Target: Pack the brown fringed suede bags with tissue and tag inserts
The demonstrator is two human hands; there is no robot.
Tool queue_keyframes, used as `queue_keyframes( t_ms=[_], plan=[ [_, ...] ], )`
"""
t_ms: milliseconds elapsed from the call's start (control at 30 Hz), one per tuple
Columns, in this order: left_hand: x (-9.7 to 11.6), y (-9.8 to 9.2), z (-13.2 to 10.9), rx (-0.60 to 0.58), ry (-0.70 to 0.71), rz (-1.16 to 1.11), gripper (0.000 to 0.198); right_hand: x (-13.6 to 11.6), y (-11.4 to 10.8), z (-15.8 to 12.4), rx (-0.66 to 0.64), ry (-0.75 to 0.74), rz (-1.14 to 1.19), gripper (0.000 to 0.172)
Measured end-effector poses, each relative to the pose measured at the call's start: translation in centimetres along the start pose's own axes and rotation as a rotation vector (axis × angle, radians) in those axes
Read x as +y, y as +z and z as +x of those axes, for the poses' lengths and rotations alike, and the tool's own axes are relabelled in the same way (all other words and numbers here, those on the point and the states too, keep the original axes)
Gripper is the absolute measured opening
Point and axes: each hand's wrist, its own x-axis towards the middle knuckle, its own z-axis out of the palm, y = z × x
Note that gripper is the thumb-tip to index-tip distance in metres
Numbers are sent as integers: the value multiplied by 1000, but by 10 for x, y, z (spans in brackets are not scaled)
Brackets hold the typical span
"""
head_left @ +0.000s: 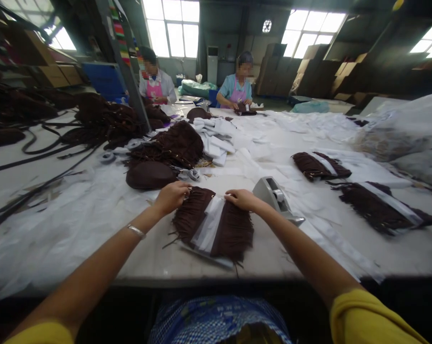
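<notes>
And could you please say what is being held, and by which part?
A brown fringed bag, by its far edge: left grip at the left corner, right grip beside the white strip.

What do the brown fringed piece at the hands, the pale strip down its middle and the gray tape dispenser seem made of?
Brown fringed piece: suede or suede-like fabric, perhaps; matte, softly gathered, with thin strands.
Pale strip: possibly paper with clear plastic, since part looks see-through and shiny.
Tape dispenser: probably hard plastic; smooth and rigid-looking.

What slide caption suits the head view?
Left hand and right hand at the far edge of a fringed brown item, grey tape dispenser to the right.
</notes>
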Motion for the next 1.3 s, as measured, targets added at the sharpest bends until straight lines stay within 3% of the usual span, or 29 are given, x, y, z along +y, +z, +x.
queue_keyframes(
  t_ms=[100, 200, 300, 433, 533, 667, 767, 933, 1000, 1067, 1200, 1300],
  plan=[
    [42, 14, -10, 21, 16, -18, 31, 5, -2, 5, -114, 7, 14, 40],
    [64, 25, -28, -96, 122, -61, 41, 5, -5, 8, -185, 44, 43, 46],
    [63, 25, -48, -161, 96, -119, 41, 4, -7, 3, -270, 90, 110, 50],
    [67, 13, -67, 17, -165, -125, 42, 4, -4, -10, -344, 141, 237, 48],
    [86, 11, -65, 25, -265, -109, 46, 3, 1, -19, -368, 179, 324, 50],
    [107, 27, -51, -85, -299, -92, 45, -2, 8, -29, -387, 228, 444, 57],
    [110, 37, -44, -147, -305, -70, 40, -5, 12, -35, -369, 258, 524, 61],
    [114, 26, -52, -149, -302, 20, 35, -15, 16, -41, -354, 289, 621, 61],
    [127, 21, -63, -61, -260, 99, 34, -19, 17, -43, -347, 315, 662, 58],
    [145, 20, -80, 0, -115, 148, 33, -22, 18, -45, -331, 334, 708, 55],
    [176, 30, -124, -104, 215, 100, 28, -23, 24, -51, -320, 335, 740, 54],
    [184, 32, -152, -98, 234, 74, 24, -22, 28, -52, -317, 325, 742, 55]
  ],
)
